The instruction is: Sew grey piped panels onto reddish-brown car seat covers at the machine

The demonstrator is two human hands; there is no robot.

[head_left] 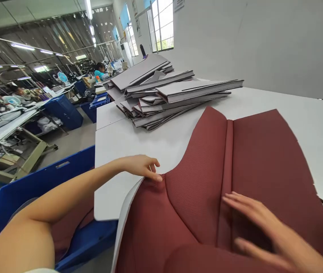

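The maroon panel (198, 170) overhung the white table's (121, 140) near edge, your half-curled left hand (141, 165) at its rim, grip unclear, your right hand (278, 232) open, empty; the panel's hanging weight risked a slide off.

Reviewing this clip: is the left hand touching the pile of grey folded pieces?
No, the left hand is at the edge of the red panel, with the pile farther back on the white table.

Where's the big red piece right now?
In the head view, the red piece is at lower right, partly on the white table, nearer than the grey stack. The left hand touches its edge; the right hand is over it.
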